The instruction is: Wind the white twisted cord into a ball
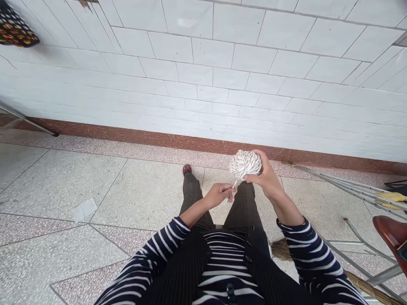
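A ball of cream-coloured yarn [244, 164] rests in my right hand [266, 176], whose fingers and thumb curve around its right side. From the underside of the ball a short strand [235, 183] runs down to my left hand [221, 194]. The left fingertips are pinched together on that strand, just below and left of the ball. A bit of pale yarn shows under the left fingers. Both hands are in front of my body, above my legs.
White tiled wall [222, 84] rises ahead. On the speckled floor lies a white paper [85, 210] at left. Metal crutches [346, 182], a chair with a brown seat [386, 235] and a straw broom [281, 250] are at right. A patterned bag [15, 29] hangs upper left.
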The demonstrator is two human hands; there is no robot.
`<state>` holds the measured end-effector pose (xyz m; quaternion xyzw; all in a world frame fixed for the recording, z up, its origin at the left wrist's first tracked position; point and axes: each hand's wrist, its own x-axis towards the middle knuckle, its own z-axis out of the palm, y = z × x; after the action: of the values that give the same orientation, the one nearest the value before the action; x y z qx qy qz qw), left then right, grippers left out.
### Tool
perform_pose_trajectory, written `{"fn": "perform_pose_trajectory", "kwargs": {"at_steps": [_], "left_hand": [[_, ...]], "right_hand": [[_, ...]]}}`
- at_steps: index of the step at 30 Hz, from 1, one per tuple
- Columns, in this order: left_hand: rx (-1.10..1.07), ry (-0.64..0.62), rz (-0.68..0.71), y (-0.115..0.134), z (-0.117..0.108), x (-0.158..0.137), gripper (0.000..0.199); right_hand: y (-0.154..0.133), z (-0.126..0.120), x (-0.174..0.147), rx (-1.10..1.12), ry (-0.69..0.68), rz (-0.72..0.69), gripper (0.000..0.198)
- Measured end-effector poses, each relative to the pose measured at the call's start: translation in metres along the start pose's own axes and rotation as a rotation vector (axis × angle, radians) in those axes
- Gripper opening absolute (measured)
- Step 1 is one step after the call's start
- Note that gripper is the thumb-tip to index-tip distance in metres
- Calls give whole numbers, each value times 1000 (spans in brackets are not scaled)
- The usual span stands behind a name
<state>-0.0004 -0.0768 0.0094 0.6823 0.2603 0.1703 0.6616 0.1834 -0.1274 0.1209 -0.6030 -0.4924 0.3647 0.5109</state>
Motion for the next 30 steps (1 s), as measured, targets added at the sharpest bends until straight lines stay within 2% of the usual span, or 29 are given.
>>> {"fn": "perform_pose_trajectory", "kwargs": {"at_steps": [2,4,6,9,13,16,21,26,30], "left_hand": [[138,-18,-20,3,-2,-12,37],[302,-69,-17,13,-3,-23,38],[456,-107,32,28,-6,-29,37],[697,-46,160,47,-21,-26,31],[930,33,286,48,-48,-7,29],[909,8,307,32,-58,7,29],[714,87,207,3,-55,19,27],[394,63,115,-10,-40,21,29],[328,41,43,-14,-27,20,31]], "right_hand": [[10,-5,9,-46,79,17,82],[25,-7,17,-226,174,-11,81],[45,-5,21,-386,200,-13,80],[74,3,14,-376,43,116,84],[94,18,-14,-82,-282,331,85],[92,24,-34,231,-402,393,82],[76,21,-52,524,-433,403,83],[46,5,-44,588,-358,302,96],[20,-9,-23,498,-237,152,91]]}}
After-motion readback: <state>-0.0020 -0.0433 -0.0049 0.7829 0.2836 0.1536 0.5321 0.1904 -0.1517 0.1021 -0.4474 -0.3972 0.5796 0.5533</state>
